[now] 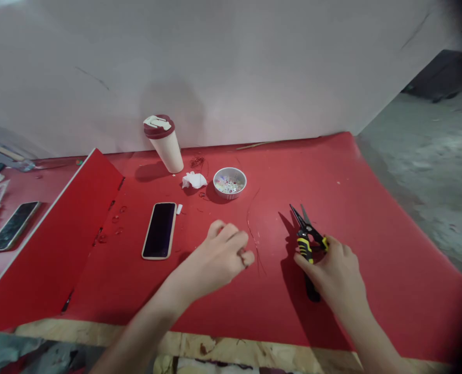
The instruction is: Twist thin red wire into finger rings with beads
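My right hand (334, 272) grips the yellow-handled snips (303, 246) steadily; I cannot tell whether my curled left hand (219, 254) pinches the thin wire (249, 224) beside it.

blk/yel snips (304, 244): rubber grips, steel blades | red vinyl sheet (332, 182): matt, smooth | pale plywood edge (215, 349): rough, unfinished | cream plastic tumbler (167, 151): semi-gloss

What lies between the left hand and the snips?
A thin red wire lies on the red mat between the left hand and the snips, shown in the head view.

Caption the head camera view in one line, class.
Right hand holds yellow-handled snips on red mat, left hand beside thin wire.
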Tool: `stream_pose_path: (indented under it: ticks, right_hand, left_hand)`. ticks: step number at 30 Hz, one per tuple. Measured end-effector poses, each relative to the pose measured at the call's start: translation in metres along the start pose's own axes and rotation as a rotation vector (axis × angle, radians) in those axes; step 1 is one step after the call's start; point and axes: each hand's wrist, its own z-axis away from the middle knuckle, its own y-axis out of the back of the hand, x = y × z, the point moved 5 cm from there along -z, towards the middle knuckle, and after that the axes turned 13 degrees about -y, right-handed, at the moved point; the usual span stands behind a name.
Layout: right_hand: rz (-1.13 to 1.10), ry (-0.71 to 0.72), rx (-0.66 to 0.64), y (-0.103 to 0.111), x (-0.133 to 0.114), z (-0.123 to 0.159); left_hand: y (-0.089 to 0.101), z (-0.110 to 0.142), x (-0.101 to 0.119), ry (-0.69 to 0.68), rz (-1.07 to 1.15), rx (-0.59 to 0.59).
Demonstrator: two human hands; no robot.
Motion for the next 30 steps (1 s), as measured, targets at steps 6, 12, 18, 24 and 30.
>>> stream_pose_path:
  ticks: [6, 12, 18, 24, 30]
  right_hand:
    - [0.182, 0.045, 0.105, -0.005, -0.012, 0.005]
    - [0.235, 0.075, 0.139, -0.005, -0.015, 0.006]
    - [0.25, 0.081, 0.175, -0.005, -0.017, 0.011]
    - [0.272, 0.05, 0.21, -0.01, -0.019, 0.019]
    - [0.283, 0.095, 0.224, -0.013, -0.019, 0.021]
  left_hand:
    - [-0.037, -0.046, -0.09, -0.082, 0.021, 0.0]
    - [-0.063, -0.044, -0.119, -0.038, 0.083, -0.053]
    - [-0.062, -0.026, -0.111, 0.132, 0.231, -0.027]
    - [-0.059, -0.018, -0.114, 0.291, 0.499, 0.029]
    - [-0.053, -0.007, -0.122, 0.3, 0.455, 0.099]
